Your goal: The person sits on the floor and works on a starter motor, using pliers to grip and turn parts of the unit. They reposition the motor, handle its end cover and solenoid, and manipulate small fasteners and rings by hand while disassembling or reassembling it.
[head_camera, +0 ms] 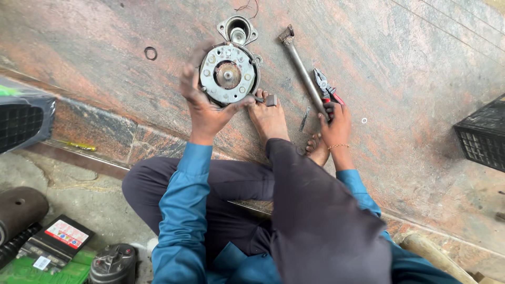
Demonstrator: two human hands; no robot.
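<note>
The round metal motor end plate (229,74) sits in the upper middle of the frame, held upright on the polished stone floor (410,63) with its flat face turned toward the camera. It looks like a heavy, rigid casting, greasy in places and so probably slippery, with studs and a short central shaft standing out of the face. The safest hold is likely around the rim, well clear of the small parts on the face.

The left hand (202,102) is closed around the plate's left and lower edge, fingers curled over the rim and thumb pressed near the bottom. Just below and right of the plate, the person's bare foot (269,118) rests on the floor, almost touching it.

The right hand (336,123), right of centre, is closed on the lower end of a long metal rod (302,68) that slants up toward a toothed end. Red-handled pliers (326,89) lie just beside the rod, near that hand. A smaller metal housing (238,29) lies directly above the plate, and a dark rubber ring (151,53) lies well apart to the upper left.
</note>
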